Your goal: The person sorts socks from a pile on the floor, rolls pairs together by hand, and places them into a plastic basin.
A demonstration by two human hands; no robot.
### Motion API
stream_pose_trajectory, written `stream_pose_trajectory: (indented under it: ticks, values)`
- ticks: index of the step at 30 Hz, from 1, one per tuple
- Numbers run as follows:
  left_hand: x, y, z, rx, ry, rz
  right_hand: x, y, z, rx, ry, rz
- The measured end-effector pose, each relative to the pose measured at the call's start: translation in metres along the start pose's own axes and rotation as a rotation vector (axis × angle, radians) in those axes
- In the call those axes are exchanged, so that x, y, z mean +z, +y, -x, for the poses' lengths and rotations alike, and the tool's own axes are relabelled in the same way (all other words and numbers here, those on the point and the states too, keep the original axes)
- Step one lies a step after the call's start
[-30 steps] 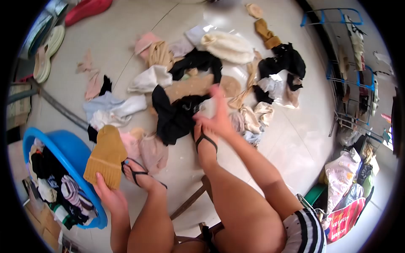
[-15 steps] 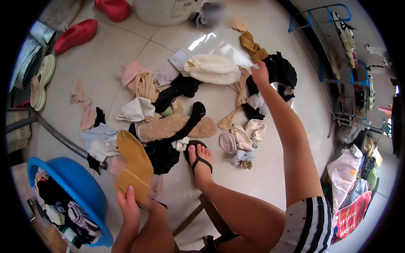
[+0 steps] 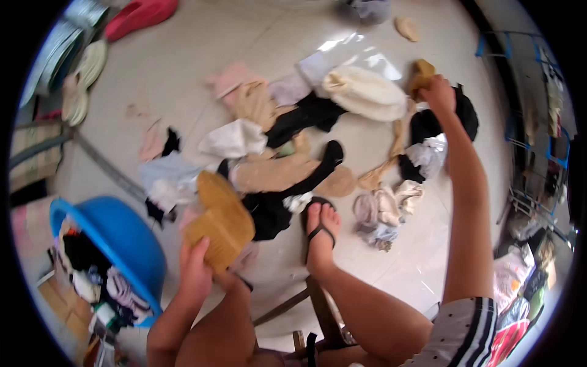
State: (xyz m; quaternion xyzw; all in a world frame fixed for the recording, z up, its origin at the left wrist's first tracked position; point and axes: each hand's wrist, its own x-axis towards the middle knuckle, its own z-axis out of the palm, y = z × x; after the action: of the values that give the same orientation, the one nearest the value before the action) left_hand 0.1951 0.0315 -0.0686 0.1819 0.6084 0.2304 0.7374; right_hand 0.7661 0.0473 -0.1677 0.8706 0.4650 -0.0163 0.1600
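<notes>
My left hand (image 3: 195, 266) grips the cuff end of a mustard sock (image 3: 223, 226), which hangs flat above the pile near my foot. Stretched far out, my right hand (image 3: 439, 96) has its fingers closed on a second, bunched mustard sock (image 3: 423, 70). Beside that hand lie a black garment (image 3: 466, 119) and a fluffy cream item (image 3: 367, 93). Among the scattered socks are a long black sock (image 3: 331, 160), a beige sock (image 3: 275, 175), a white sock (image 3: 232, 139) and a pink piece (image 3: 235, 82). Motion blurs part of the view.
A blue basin (image 3: 137, 238) full of clothes stands tilted at the left. My sandalled foot (image 3: 321, 235) is beside the pile, near a wooden stool (image 3: 327, 312). A metal rack (image 3: 520, 137) and bags (image 3: 513, 275) line the right; a red shoe (image 3: 140, 17) lies upper left.
My right hand has reached the bunched mustard sock and closed on it. The left hand still holds its sock, now more folded over. The whole view has shifted and turned.
</notes>
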Motion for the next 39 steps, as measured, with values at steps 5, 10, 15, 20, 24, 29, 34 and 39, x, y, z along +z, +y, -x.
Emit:
stream_pose_trajectory:
  ticks: [5, 10, 15, 20, 24, 29, 34, 39]
  values:
    - [-0.008, 0.024, 0.020, 0.137, -0.030, 0.199, -0.111, -0.044, 0.101, -0.003, -0.216, -1.368]
    - [-0.023, 0.022, 0.064, 0.255, -0.083, 0.200, -0.203, -0.099, 0.244, -0.019, -0.672, -1.579]
    - [-0.017, 0.004, 0.076, 0.368, -0.109, -0.097, -0.175, -0.220, 0.315, -0.161, -0.892, -2.029]
    - [-0.025, 0.008, 0.081, 0.291, -0.314, 0.368, -0.173, -0.286, 0.324, -0.360, -1.187, -1.968]
    - [-0.037, 0.018, 0.089, 0.286, -0.246, 0.127, -0.180, -0.305, 0.329, -0.693, -1.087, -2.009]
    - [-0.045, 0.020, 0.091, 0.153, -0.225, 0.213, -0.165, -0.309, 0.338, -0.554, -1.323, -2.077]
    - [-0.046, 0.021, 0.087, 0.005, -0.261, 0.369, -0.173, -0.303, 0.345, -0.040, -1.562, -2.422]
    - [-0.044, 0.030, 0.096, 0.136, -0.543, 0.582, -0.177, -0.303, 0.335, 0.137, -1.597, -2.455]
